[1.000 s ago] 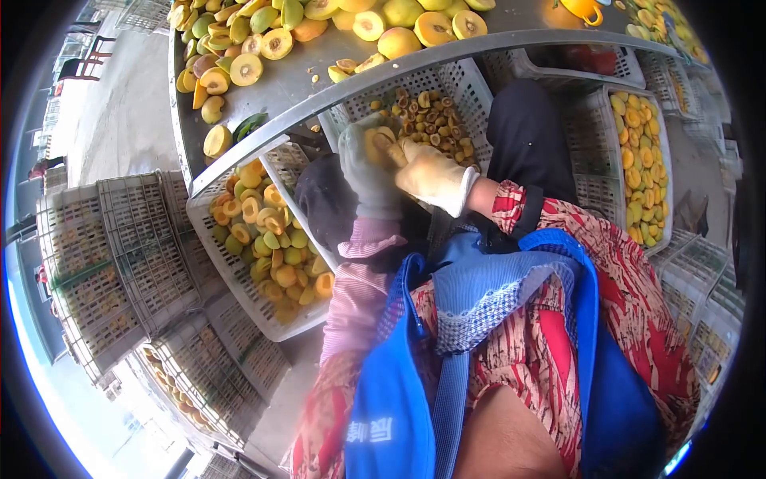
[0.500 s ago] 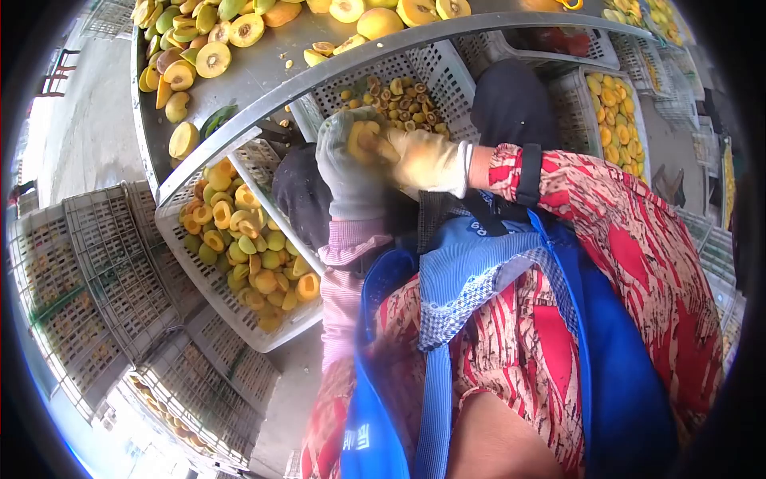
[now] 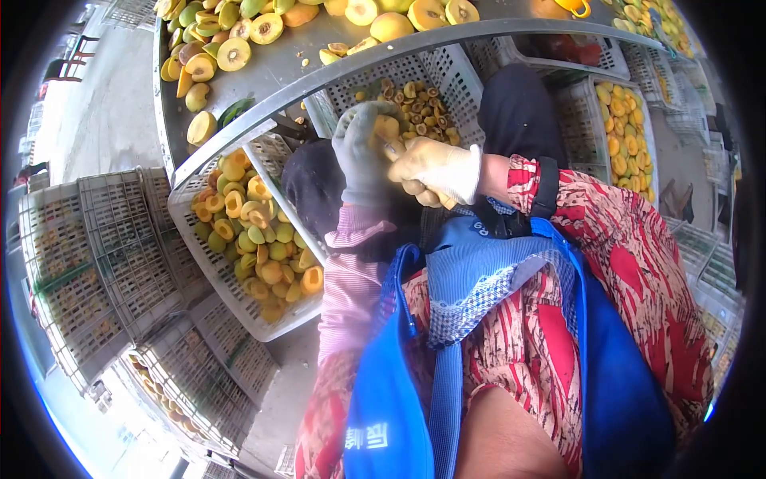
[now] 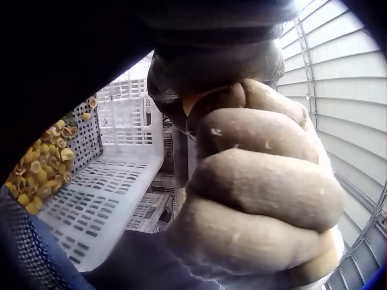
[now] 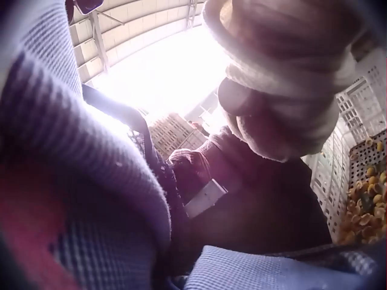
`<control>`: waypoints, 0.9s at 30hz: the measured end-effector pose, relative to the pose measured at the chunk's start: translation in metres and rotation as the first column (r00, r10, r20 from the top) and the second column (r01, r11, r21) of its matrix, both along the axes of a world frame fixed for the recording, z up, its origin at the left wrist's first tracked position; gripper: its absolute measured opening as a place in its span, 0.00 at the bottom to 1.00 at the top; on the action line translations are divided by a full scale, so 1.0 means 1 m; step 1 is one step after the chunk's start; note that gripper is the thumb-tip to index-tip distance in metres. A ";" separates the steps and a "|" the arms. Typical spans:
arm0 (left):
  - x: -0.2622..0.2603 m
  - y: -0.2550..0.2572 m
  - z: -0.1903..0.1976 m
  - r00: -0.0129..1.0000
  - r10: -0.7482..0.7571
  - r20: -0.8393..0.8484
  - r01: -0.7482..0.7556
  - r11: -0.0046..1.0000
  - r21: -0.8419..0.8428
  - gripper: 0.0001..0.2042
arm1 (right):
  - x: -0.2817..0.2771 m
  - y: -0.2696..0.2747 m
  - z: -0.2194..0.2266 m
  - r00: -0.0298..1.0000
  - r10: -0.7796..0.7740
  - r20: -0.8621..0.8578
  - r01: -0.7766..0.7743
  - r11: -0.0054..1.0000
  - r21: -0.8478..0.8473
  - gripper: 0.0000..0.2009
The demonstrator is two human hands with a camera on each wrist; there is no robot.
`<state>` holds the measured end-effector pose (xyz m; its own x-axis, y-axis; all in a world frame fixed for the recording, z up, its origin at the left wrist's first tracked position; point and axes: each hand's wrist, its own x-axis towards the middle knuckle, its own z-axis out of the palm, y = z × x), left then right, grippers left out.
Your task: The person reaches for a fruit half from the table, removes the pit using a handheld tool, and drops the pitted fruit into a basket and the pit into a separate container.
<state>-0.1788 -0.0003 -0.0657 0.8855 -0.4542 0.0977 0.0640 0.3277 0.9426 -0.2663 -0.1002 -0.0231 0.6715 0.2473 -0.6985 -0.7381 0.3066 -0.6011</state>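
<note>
My left hand (image 3: 356, 156), in a grey glove, holds a yellow peach half (image 3: 387, 128) over a white crate (image 3: 456, 76) of brown pits and scraps (image 3: 427, 112). Pressed close against it is my right hand (image 3: 439, 166), in a cream glove. Its curled fingers (image 4: 260, 181) grip a tool with a pale, wood-coloured handle (image 3: 447, 201), whose end pokes out below the fist. The tool's working end is hidden at the fruit. In the right wrist view the cream glove (image 5: 278, 115) hangs beside the dark trousers.
A metal table (image 3: 295, 60) with cut peaches (image 3: 266, 27) spans the front. One crate of peach halves (image 3: 271, 239) stands at left, another (image 3: 626, 136) at right. Stacked crates (image 3: 72, 271) fill the far left. My knee (image 3: 523, 112) sits beside the pit crate.
The hands stay together over the pit crate while the wrists turn slightly. The tool's handle end now shows below the right fist. The head view shifted sideways and back.
</note>
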 end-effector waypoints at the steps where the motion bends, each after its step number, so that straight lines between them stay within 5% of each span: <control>1: -0.001 0.000 0.001 1.000 -0.010 0.002 0.011 1.000 -0.015 0.11 | -0.002 -0.001 0.003 0.999 -0.014 -0.041 0.018 0.994 0.103 0.08; 6: -0.006 0.001 0.006 0.970 -0.014 0.244 -0.006 0.997 0.080 0.06 | -0.008 -0.010 0.011 0.990 -0.018 -0.140 0.080 0.887 0.454 0.06; 7: -0.007 0.001 0.004 0.945 0.000 0.328 -0.045 0.991 0.129 0.06 | -0.007 -0.007 0.012 0.995 0.045 -0.087 -0.031 0.988 0.151 0.06; 8: -0.008 0.002 0.002 0.913 0.014 0.409 -0.091 0.981 0.172 0.06 | -0.003 0.000 0.021 0.991 0.121 -0.055 -0.129 0.976 -0.174 0.06; 9: -0.007 0.004 0.001 0.830 -0.001 0.557 -0.161 0.957 0.242 0.08 | -0.001 0.005 0.026 0.978 0.201 -0.050 -0.200 0.854 -0.481 0.06; 11: -0.005 0.011 0.014 0.699 -0.102 0.708 -0.244 0.896 0.371 0.08 | -0.004 0.009 0.028 0.995 0.086 -0.046 -0.096 0.950 -0.297 0.07; 13: -0.004 0.014 0.012 0.854 -0.052 0.517 -0.164 0.917 0.363 0.08 | -0.006 0.015 0.023 0.994 -0.072 -0.079 0.071 0.997 -0.011 0.08; 16: -0.001 0.016 -0.005 0.955 -0.044 0.294 -0.018 0.978 0.206 0.09 | -0.009 0.010 0.019 0.991 -0.082 -0.103 0.113 0.933 0.342 0.08; 17: -0.002 0.016 -0.006 0.967 -0.031 0.254 -0.020 0.981 0.195 0.09 | -0.004 0.008 0.016 0.996 -0.012 -0.084 0.030 0.977 0.212 0.08; 18: -0.003 0.016 -0.005 0.879 -0.058 0.472 -0.100 0.948 0.302 0.10 | -0.003 0.008 0.016 0.994 0.112 0.021 -0.108 0.984 -0.142 0.09; 19: -0.006 0.016 0.003 0.744 -0.079 0.664 -0.227 0.904 0.362 0.12 | 0.002 0.013 0.032 0.962 0.262 0.073 -0.194 0.850 -0.489 0.10; 20: -0.007 0.014 -0.001 0.849 -0.036 0.528 -0.146 0.943 0.299 0.12 | 0.000 0.012 0.012 0.837 0.510 0.201 -0.184 0.607 -0.773 0.13; 21: -0.006 0.011 -0.010 0.928 -0.006 0.373 -0.081 0.973 0.216 0.12 | -0.001 0.010 -0.008 0.694 0.698 0.176 -0.004 0.248 -0.969 0.16; 24: -0.006 0.002 -0.035 0.994 0.041 0.097 -0.050 0.994 0.096 0.12 | -0.008 0.012 -0.034 0.656 0.689 0.309 0.249 0.189 -0.950 0.11; 27: -0.001 -0.004 -0.041 0.965 0.056 -0.255 -0.084 0.992 -0.099 0.07 | 0.005 0.018 0.004 0.896 0.444 0.019 -0.120 0.282 -0.952 0.15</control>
